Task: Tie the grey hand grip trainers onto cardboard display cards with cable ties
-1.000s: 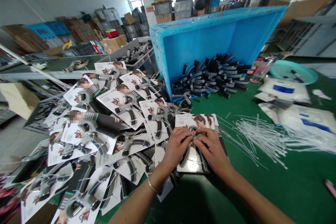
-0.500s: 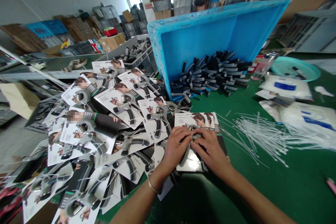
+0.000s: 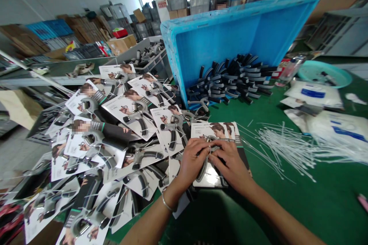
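Both hands meet over a stack of printed cardboard backing cards [image 3: 211, 180] on the green table. A grey and black hand grip strengthener [image 3: 202, 172] lies on the top card, its coil spring showing just above my fingers. My left hand [image 3: 191, 162] is closed, fingertips pinched at the strengthener's upper part. Facing it, my right hand [image 3: 231, 164] is also closed, thumb and fingers pressed together at the same spot. Between the fingertips shows a bit of white cable tie [image 3: 209, 148]; most of it is hidden.
Carded grip strengtheners [image 3: 140, 116] are heaped at the left. A blue crate [image 3: 218, 38] tipped on its side holds many loose strengtheners behind the hands. Loose white cable ties [image 3: 287, 149], plastic bags [image 3: 339, 128] and a turquoise tray [image 3: 324, 72] lie at the right. Someone's head shows beyond the crate.
Both hands stay at the same place on the card with only tiny finger shifts. The person's head behind the crate has moved slightly.
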A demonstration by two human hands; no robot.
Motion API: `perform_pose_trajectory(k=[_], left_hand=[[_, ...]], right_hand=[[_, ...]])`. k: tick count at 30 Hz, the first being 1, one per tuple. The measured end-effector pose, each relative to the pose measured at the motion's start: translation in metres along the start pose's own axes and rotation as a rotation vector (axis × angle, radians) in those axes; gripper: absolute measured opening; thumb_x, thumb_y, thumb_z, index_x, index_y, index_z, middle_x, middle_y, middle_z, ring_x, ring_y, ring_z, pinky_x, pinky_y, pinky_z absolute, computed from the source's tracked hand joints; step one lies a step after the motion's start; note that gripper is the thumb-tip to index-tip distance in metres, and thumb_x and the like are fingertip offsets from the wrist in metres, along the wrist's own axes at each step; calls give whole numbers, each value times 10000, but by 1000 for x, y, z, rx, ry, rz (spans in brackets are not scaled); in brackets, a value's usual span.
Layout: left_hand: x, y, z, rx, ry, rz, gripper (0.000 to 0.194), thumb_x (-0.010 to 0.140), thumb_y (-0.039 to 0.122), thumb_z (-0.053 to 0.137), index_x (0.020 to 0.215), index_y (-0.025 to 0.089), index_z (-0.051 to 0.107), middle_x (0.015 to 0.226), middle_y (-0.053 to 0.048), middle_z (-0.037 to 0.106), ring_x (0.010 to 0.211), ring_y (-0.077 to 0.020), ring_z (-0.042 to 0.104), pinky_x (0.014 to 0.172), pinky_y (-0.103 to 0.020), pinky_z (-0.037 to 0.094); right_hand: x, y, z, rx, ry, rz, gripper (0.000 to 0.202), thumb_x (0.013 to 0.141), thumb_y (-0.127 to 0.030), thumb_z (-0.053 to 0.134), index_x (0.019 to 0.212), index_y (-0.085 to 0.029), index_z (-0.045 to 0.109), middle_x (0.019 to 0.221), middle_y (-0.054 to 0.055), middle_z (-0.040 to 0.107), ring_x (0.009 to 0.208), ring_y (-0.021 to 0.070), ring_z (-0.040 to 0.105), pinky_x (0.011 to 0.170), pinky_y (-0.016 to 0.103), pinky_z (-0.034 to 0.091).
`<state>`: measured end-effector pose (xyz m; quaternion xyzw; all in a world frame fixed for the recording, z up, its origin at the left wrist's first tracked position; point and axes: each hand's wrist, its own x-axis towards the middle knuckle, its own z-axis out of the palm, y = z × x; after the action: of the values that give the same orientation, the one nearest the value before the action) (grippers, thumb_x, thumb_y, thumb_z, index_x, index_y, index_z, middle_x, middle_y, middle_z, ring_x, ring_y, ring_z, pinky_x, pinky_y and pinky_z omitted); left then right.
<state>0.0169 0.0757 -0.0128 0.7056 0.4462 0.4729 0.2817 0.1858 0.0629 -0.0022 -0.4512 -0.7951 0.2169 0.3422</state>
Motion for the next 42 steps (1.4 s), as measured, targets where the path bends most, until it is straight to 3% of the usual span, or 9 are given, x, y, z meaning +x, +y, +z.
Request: perform_pose_trajectory(k=[14,20,24,29,34,42], left_hand=[[-1,2,2,58,12,57,192,920,207,593,1058,251,719,992,-48,724,1007,-206,585,940,-403,461],[1,2,-2,78,-66,109,196,913,167,593,1051,243,710,978,-43,726,1044,-212,559,961,-410,431],[4,3,-8,-21,-134,2,173,941,217,555,1007,220,714,1007,-51,715,1058,-207,572,997,-404,412],[6,6,-8,-107,-49,-157,133,901,303,621,886,210,715,941,-46,687,1005,-200,598,966,-357,443],[4,10,-4,-90,-69,-106,101,889,291,640,877,220,712,929,-35,692,1014,-198,590,975,-362,431],[7,12,-11,-73,-150,-85,80,893,274,631,892,221,691,948,-33,702,1040,-208,583,1006,-386,406]], right_hand=[[1,4,3,39,28,9,161,943,-241,559,836,-220,677,1156,62,617,1081,257,533,942,447,385],[4,7,0,99,56,58,172,948,-246,544,833,-224,670,1103,59,636,1080,250,544,964,444,394],[10,9,0,118,64,71,170,952,-256,547,825,-220,654,1047,50,648,1042,239,559,945,429,406],[6,7,-3,67,-16,15,155,970,-266,514,886,-228,639,1101,62,620,1083,250,540,963,444,401],[-10,2,-7,39,-39,19,98,945,-244,553,878,-225,622,1218,75,568,1159,268,494,995,465,388],[1,5,-5,105,31,20,138,946,-251,546,858,-233,651,1105,69,624,1114,260,539,978,457,416]])
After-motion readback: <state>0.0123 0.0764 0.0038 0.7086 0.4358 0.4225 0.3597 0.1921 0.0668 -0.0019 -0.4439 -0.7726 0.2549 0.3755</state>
